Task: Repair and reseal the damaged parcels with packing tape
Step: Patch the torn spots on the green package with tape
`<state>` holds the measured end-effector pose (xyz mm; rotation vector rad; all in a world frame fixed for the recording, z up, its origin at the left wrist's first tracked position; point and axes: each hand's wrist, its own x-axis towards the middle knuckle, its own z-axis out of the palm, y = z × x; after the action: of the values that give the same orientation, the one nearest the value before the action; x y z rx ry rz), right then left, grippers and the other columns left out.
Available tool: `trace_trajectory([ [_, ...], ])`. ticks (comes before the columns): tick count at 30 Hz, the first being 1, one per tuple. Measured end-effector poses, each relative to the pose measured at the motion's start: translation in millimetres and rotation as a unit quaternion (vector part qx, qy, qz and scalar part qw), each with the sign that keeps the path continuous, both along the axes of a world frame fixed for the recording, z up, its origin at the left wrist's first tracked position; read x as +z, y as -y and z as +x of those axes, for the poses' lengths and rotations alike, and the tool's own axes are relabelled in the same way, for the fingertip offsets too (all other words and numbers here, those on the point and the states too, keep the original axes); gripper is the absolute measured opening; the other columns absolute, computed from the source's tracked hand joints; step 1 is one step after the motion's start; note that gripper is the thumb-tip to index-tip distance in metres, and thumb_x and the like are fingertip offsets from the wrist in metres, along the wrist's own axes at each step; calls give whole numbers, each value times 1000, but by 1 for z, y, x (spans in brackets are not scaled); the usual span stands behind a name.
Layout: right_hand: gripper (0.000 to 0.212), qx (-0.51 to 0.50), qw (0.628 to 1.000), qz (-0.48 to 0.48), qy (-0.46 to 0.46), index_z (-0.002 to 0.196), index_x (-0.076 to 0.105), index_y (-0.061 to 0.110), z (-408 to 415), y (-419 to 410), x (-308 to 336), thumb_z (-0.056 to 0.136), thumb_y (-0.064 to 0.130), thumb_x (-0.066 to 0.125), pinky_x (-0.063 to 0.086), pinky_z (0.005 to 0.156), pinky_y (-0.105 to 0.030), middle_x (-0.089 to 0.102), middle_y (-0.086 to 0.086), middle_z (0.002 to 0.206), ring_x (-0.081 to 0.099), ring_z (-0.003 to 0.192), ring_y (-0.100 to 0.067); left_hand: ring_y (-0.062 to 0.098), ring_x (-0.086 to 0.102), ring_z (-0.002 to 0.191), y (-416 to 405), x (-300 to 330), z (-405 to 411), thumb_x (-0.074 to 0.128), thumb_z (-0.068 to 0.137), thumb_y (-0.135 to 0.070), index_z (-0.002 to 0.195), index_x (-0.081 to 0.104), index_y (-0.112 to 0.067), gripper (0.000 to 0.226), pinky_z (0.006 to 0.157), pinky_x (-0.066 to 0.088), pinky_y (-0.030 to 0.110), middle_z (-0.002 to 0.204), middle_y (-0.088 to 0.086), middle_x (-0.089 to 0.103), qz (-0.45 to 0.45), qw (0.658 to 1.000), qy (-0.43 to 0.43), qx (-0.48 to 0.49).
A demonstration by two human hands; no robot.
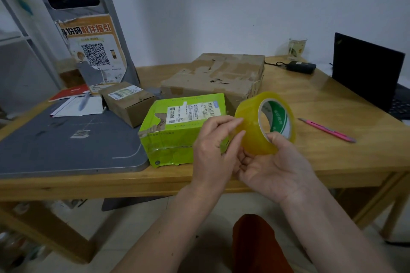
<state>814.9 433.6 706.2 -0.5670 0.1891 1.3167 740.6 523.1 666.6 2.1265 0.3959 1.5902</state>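
You hold one tape roll (pixel 265 123) above the table's (pixel 310 104) near edge, at 3 o'clock of the green parcel (pixel 182 128). Your right hand (pixel 273 168) cups it from below, thumb hooked into the core. Your left hand (pixel 213 148) pinches at the roll's outer face with thumb and forefinger. Three parcels lie on the table: the green one nearest, one small brown box (pixel 128 103) at its 10 o'clock, one large torn carton (pixel 217 75) at its 12 o'clock. One pink knife (pixel 327 129) lies at 3 o'clock of the roll, one laptop (pixel 368 73) beyond it.
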Motion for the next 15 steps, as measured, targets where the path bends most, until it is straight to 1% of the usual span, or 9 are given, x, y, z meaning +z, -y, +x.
trace_trajectory([
  [2, 34, -2, 1000, -6, -4, 96, 63, 0, -1, 1, 1, 82, 29, 54, 45, 99, -32, 59, -12, 94, 57, 96, -20, 11, 64, 91, -5, -1, 0, 66, 85, -14, 100, 75, -4, 20, 81, 52, 17, 96, 6, 68, 32, 999, -4, 9],
  [6, 33, -8, 1000, -17, -11, 95, 62, 0, -4, 2, 0, 87, 31, 54, 48, 87, -31, 59, -11, 87, 58, 87, -20, 11, 63, 85, -10, -1, -1, 68, 85, -7, 89, 76, -1, 11, 79, 49, 13, 89, 7, 69, 90, 995, -9, 28],
  [7, 33, -6, 1000, -16, -8, 96, 63, 0, -5, 2, -1, 87, 30, 54, 48, 87, -32, 60, -11, 86, 58, 86, -20, 12, 63, 84, -10, -2, -1, 68, 85, -6, 87, 75, -1, 9, 79, 49, 13, 88, 8, 69, 105, 994, -12, 32],
  [9, 33, -1, 1000, -11, -3, 101, 64, 0, -5, 3, -2, 86, 28, 54, 48, 89, -32, 61, -11, 91, 59, 91, -20, 14, 63, 82, -10, -1, -2, 68, 85, -5, 84, 74, -1, 7, 78, 50, 16, 86, 8, 68, 131, 990, -20, 39],
  [11, 34, 1, 1000, -10, 1, 105, 64, 1, -6, 3, -3, 87, 27, 53, 47, 93, -32, 62, -11, 99, 58, 99, -21, 16, 63, 80, -11, 1, -2, 68, 82, -4, 80, 72, -1, 5, 76, 51, 18, 84, 8, 67, 137, 989, -27, 45],
  [15, 32, 4, 1000, -12, 12, 100, 66, 1, -7, 3, -2, 87, 26, 51, 45, 99, -34, 63, -13, 106, 59, 108, -23, 18, 60, 75, -11, 7, 0, 65, 76, -2, 74, 66, -2, 3, 72, 49, 17, 79, 7, 63, 132, 989, -40, 54],
])
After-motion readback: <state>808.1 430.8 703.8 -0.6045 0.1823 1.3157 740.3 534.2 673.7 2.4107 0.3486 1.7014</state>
